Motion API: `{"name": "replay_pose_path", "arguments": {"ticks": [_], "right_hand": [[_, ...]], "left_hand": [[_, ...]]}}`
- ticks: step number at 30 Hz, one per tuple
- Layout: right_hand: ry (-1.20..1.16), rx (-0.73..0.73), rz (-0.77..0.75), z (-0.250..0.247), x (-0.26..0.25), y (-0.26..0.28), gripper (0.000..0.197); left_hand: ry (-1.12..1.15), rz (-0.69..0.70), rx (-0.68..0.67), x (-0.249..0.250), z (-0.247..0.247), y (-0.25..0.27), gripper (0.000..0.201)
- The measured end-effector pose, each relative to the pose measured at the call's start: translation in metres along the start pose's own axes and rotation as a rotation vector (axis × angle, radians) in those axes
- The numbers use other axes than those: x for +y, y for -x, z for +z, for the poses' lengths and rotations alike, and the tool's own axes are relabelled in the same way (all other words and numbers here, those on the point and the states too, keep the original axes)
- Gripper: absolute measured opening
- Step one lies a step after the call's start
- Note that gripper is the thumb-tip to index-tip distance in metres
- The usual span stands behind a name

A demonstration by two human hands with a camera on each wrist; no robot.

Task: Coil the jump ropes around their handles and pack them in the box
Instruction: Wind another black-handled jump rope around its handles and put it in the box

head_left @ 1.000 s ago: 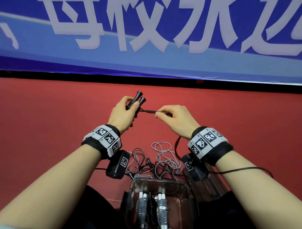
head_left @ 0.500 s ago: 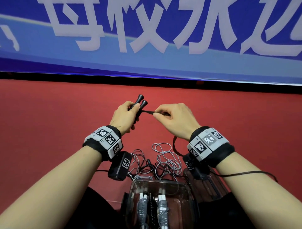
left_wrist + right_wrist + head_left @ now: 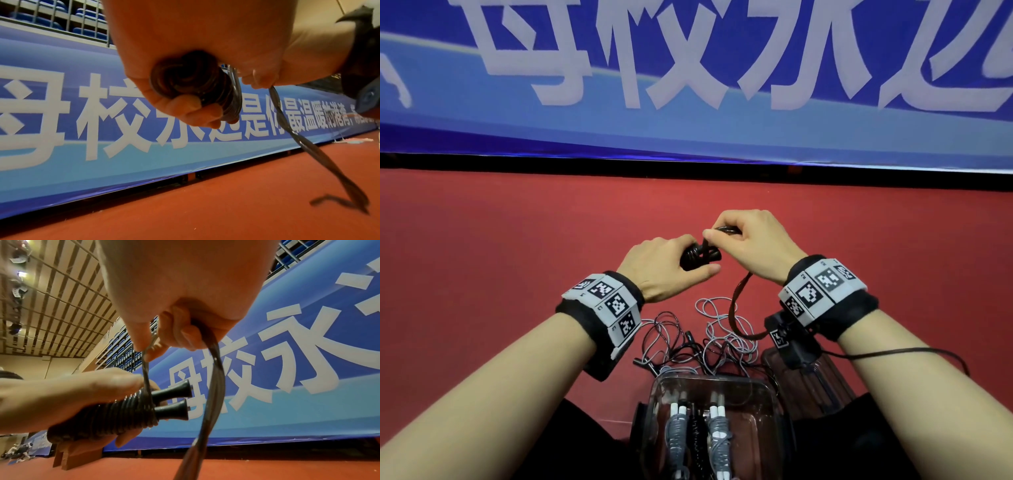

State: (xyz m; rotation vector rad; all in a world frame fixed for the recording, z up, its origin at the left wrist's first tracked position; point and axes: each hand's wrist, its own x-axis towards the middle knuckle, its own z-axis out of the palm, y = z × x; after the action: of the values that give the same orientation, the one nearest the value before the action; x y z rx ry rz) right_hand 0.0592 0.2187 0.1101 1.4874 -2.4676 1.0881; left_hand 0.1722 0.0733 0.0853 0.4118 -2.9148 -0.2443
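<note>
My left hand [image 3: 664, 263] grips a pair of black jump rope handles [image 3: 170, 402] held side by side, with black rope coiled tightly round them [image 3: 115, 417]. The same coil shows end-on in the left wrist view as a dark bundle [image 3: 189, 81]. My right hand [image 3: 750, 243] pinches the loose black rope [image 3: 213, 369] just above the handles; the free length hangs down toward the floor [image 3: 736, 308]. A clear plastic box [image 3: 654, 404] sits in front of me with several coiled ropes [image 3: 676, 431] inside.
A tangle of loose grey and black ropes [image 3: 715, 329] lies on the red floor [image 3: 500, 257] between my wrists and the box. The box's clear lid [image 3: 822, 380] lies to its right. A blue banner [image 3: 688, 68] runs along the far edge of the floor.
The handles have dropped from pointing up and away to lying sideways in my left hand. My right hand has swung over them with the rope, laying on another turn.
</note>
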Motion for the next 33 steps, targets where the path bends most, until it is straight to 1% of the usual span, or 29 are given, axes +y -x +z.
{"name": "replay_pose_path", "arguments": {"ticks": [1,2,4,8,11,13,16,19,20,22,26,30,33], "right_hand": [[-0.022,-0.016,-0.009,0.001,-0.001,0.0,0.022],[-0.068,-0.025,-0.013,0.001,-0.002,0.0,0.023],[-0.196,-0.02,0.01,-0.001,-0.001,-0.001,0.024],[-0.373,-0.014,0.078,-0.008,0.011,-0.005,0.028],[-0.445,-0.03,0.138,-0.01,0.017,-0.004,0.026],[-0.466,-0.057,0.199,-0.009,0.022,-0.003,0.028],[-0.523,-0.124,0.287,-0.001,0.03,-0.002,0.035],[-0.573,-0.104,0.371,0.013,0.032,-0.002,0.024],[-0.569,-0.094,0.383,0.017,0.031,-0.003,0.028],[-0.543,-0.099,0.376,0.023,0.027,-0.002,0.038],[-0.54,-0.177,0.358,0.028,0.014,0.001,0.047],[-0.514,-0.238,0.335,0.031,0.007,0.003,0.041],[-0.519,-0.276,0.32,0.033,0.004,0.005,0.031]], "left_hand": [[-0.021,0.008,0.017,0.0,0.001,0.0,0.058],[-0.03,0.022,0.033,0.001,0.001,0.001,0.059],[-0.006,0.063,0.045,0.002,-0.001,0.002,0.052],[0.271,0.163,-0.03,0.005,-0.007,0.007,0.038],[0.533,0.181,-0.06,0.009,-0.011,0.01,0.026],[0.683,0.162,-0.086,0.014,-0.011,0.012,0.022],[0.804,0.135,-0.085,0.018,-0.01,0.012,0.019],[0.885,0.051,-0.032,0.02,-0.01,0.008,0.016],[0.913,0.019,-0.012,0.019,-0.011,0.007,0.016],[0.958,-0.023,0.022,0.016,-0.014,0.006,0.016],[1.034,-0.058,0.077,0.01,-0.014,0.002,0.018],[1.057,-0.1,0.145,0.005,-0.013,-0.002,0.017],[1.038,-0.154,0.197,-0.001,-0.011,-0.004,0.021]]}}
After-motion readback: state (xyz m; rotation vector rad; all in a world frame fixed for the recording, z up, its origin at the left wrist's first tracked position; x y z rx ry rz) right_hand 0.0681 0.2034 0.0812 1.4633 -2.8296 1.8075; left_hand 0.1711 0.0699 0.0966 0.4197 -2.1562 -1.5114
